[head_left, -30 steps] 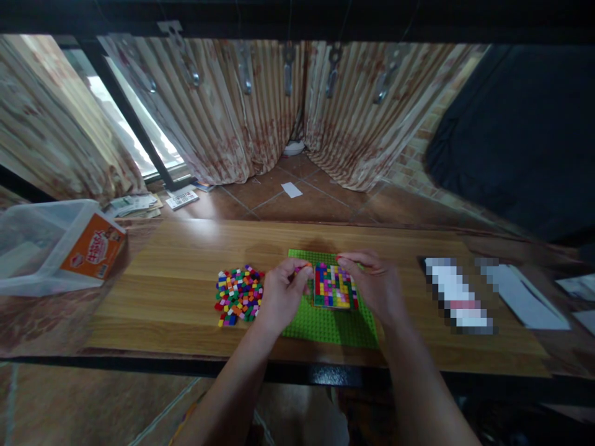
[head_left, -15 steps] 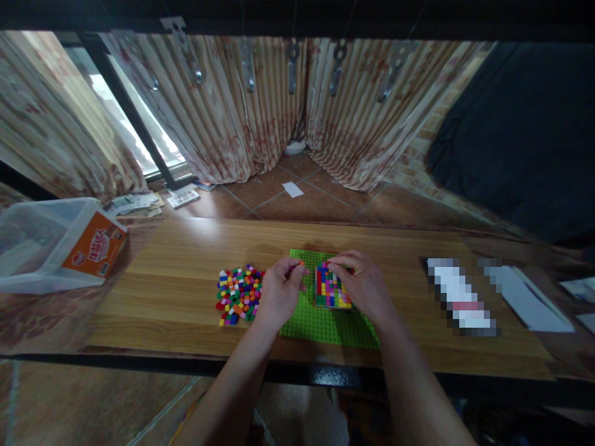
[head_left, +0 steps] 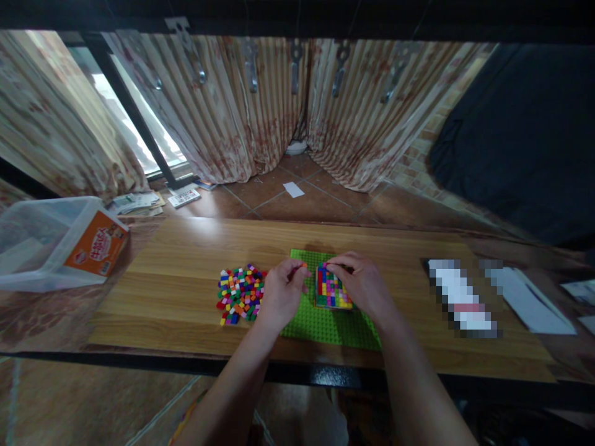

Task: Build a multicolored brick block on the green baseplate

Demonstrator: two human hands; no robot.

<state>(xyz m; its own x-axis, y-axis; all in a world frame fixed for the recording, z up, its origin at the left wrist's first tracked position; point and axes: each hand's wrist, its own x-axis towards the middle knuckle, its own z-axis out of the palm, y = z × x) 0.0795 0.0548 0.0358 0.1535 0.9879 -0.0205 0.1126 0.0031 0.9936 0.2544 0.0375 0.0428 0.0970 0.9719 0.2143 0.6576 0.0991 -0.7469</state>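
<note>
A green studded baseplate [head_left: 307, 325] lies on the wooden table, carrying a square block of many-coloured toy bricks [head_left: 331, 292]. My right hand [head_left: 362, 282] reaches over the block's right side, fingertips pinched at its far left corner on a small pink brick [head_left: 325, 266]. Left of the block, my left hand [head_left: 282, 291] hovers over the plate's left edge. Its thumb and forefinger pinch a small orange brick [head_left: 304, 265]. Beside that hand, to its left, is a loose pile of small coloured bricks [head_left: 239, 294].
A clear plastic bin [head_left: 46, 279] with an orange label stands at the table's left end. On the right are a blurred-out flat object [head_left: 462, 297] and white paper [head_left: 534, 300]. A dark bar with metal hooks [head_left: 295, 65] crosses above, before curtains [head_left: 209, 124].
Both hands keep nearly the same places, with only slight finger movement at the block's far corner. The whole view has shifted very slightly.
</note>
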